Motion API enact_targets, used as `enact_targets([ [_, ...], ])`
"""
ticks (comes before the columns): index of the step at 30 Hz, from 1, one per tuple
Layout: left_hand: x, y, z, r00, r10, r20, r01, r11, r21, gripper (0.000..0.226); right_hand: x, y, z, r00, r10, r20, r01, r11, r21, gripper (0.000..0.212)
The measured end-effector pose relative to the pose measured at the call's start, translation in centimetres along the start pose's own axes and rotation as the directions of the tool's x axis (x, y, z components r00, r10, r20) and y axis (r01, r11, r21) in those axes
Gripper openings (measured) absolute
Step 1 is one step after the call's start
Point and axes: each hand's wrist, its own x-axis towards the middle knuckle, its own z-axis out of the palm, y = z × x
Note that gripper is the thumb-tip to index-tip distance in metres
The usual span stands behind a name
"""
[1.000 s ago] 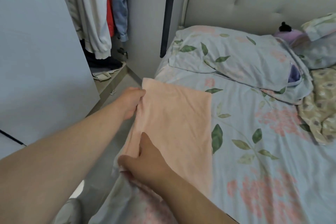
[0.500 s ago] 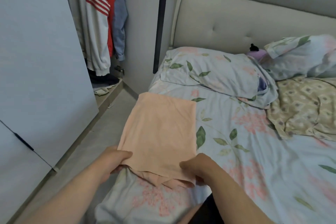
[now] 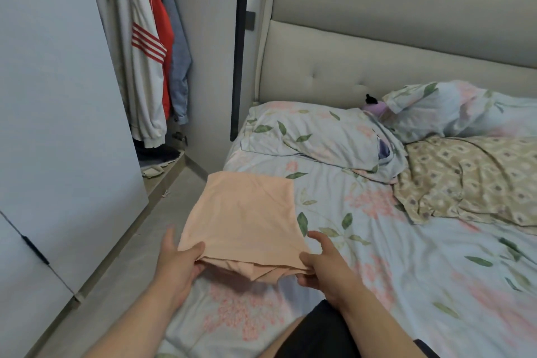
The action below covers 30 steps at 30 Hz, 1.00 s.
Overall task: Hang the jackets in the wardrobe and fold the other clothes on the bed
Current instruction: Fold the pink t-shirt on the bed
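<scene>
A peach garment (image 3: 247,215), folded into a rectangle, lies at the left edge of the bed (image 3: 392,270) on the floral sheet. My left hand (image 3: 178,259) grips its near left corner, thumb on top. My right hand (image 3: 325,264) pinches the near right corner, and the near edge is lifted a little, showing its layers. In the open wardrobe at the upper left hang a white jacket with red stripes (image 3: 142,46), a red jacket (image 3: 164,35) and a blue one (image 3: 178,67).
A white wardrobe door (image 3: 58,125) stands open on the left, with a narrow strip of floor (image 3: 139,241) between it and the bed. Two floral pillows (image 3: 316,136) and a beige patterned blanket (image 3: 470,180) lie near the padded headboard (image 3: 377,67).
Both hands have moved from the garment's left side to its near corners and now lift the near edge. The camera has pulled back and tilted up.
</scene>
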Motion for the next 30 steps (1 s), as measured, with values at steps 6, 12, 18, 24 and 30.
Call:
enact_targets([
  [6,-4.5,3.0,-0.9,0.99,0.075,0.12,-0.078,0.997,0.017,0.031,-2.8,-1.0,-0.3,0.976,-0.179,0.125,0.153,0.969,0.193,0.041],
  [12,-9.5,6.9,-4.0,0.832,0.007,0.555,0.253,0.885,-0.391,0.07,-5.6,-0.6,-4.5,0.865,-0.171,0.471,-0.117,0.846,0.521,0.078],
  [18,-11.4,7.8,-6.3,0.606,0.104,0.788,0.222,0.93,-0.294,0.079,-7.3,-1.2,-6.8,0.662,-0.279,0.696,-0.167,0.85,0.499,0.083],
  [24,-8.3,7.2,-5.9,0.866,-0.237,0.44,0.435,0.792,-0.429,0.087,-4.8,-1.0,-5.9,0.714,-0.124,0.689,-0.347,0.792,0.502,0.084],
  [30,-3.9,6.5,-2.0,0.886,-0.331,0.324,0.457,0.735,-0.501,0.061,0.1,-0.9,-3.3,0.851,0.111,0.514,-0.442,0.68,0.586,0.076],
])
